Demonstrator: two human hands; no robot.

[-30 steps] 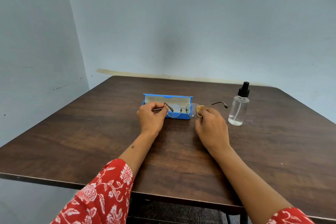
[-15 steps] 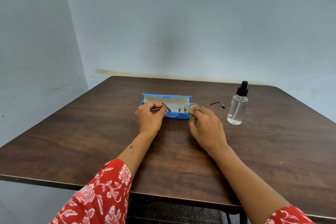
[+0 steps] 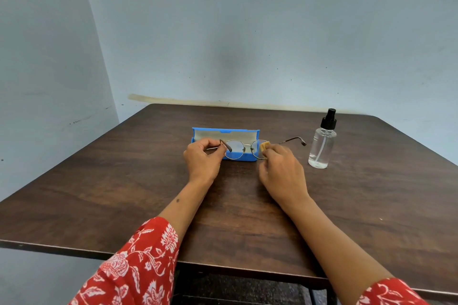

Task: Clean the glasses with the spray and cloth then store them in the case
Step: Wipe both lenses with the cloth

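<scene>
The left hand pinches the left temple of the glasses, which are held just before the open blue case. The right hand presses a small yellowish cloth on the right lens (fingers curled around it). The spray bottle stands upright at the right on the wooden table.

A dark brown wooden table with a visible grain stands in the corner of a room, its far edge close to the wall. Its near edge is thin and dark. On it, towards the back and about the middle, lies an open blue glasses case with a pale lining, its lid standing up behind. To the right of the case, well apart from it, stands a clear spray bottle with a black pump top, upright, holding a little clear liquid at the bottom. A tiny pale speck lies on the right part of the tabletop.
</scene>
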